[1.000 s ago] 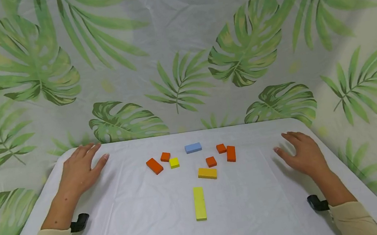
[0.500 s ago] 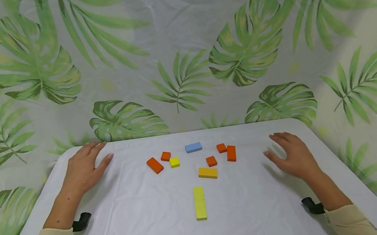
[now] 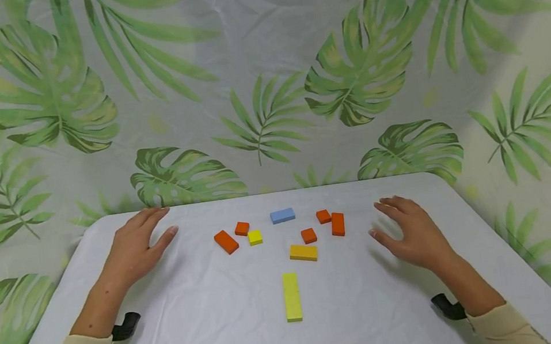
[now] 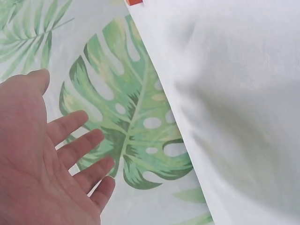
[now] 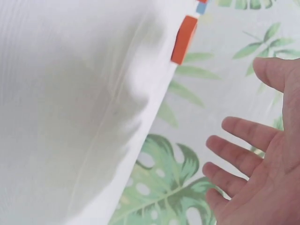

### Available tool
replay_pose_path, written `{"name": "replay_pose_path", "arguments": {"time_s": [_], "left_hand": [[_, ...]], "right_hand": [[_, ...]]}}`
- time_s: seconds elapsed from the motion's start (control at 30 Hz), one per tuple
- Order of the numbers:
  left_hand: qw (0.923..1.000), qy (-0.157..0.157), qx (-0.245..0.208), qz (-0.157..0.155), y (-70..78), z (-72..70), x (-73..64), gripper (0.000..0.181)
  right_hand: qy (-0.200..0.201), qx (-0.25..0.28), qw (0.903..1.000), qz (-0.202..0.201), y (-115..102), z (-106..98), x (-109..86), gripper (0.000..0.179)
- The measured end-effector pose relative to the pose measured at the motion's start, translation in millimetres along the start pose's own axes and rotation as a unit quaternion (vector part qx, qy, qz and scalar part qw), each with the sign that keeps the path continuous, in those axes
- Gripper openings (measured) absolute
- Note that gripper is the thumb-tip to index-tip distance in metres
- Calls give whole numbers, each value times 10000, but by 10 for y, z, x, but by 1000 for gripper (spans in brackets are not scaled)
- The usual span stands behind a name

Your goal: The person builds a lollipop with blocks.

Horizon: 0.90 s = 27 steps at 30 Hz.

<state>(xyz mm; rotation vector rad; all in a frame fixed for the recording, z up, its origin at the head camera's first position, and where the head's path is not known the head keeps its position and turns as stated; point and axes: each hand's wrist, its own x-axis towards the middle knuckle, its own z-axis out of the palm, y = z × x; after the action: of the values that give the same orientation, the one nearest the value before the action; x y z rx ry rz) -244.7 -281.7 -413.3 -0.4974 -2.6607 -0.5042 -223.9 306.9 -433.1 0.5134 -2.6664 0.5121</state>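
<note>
My left hand [image 3: 136, 248] hovers over the left part of the table with its fingers spread and nothing in it. Nearest to it lies a tilted orange-red block [image 3: 226, 242], with a small orange cube [image 3: 242, 228] and a small yellow cube [image 3: 255, 237] beside it. On the other side my right hand [image 3: 413, 232], likewise holding nothing, is apart from an upright-lying orange-red block [image 3: 337, 224]. Close to that block are two small orange cubes, one [image 3: 323, 216] almost touching it and another [image 3: 308, 235] lower left. Both palms show in the wrist views, fingers loosely extended.
A blue block [image 3: 282, 216] lies near the table's back edge. Toward the middle are a dark yellow block [image 3: 303, 252] and a long yellow-green block [image 3: 292, 297]. The white-covered table [image 3: 213, 331] meets a leaf-patterned cloth [image 3: 249, 53] behind it.
Both hands have moved inward toward the blocks, the right hand farther to the left than the left hand has come right. The blocks lie where they were.
</note>
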Motion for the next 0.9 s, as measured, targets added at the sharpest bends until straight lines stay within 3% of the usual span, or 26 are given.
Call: {"name": "replay_pose_path", "arguments": {"time_s": [0.17,0.4,0.9], "left_hand": [[9998,20,-25,172,92,31,19,55],[9993,-313,-119,148,196,64,36,57],[9977,-541,-193,363,419,193,33,57]], "right_hand": [[12,21,9998,-194,-84,28,-2,60],[-43,31,9992,-406,-208,53,-13,60],[-337,-34,9982,-498,-462,122,-60,67]]}}
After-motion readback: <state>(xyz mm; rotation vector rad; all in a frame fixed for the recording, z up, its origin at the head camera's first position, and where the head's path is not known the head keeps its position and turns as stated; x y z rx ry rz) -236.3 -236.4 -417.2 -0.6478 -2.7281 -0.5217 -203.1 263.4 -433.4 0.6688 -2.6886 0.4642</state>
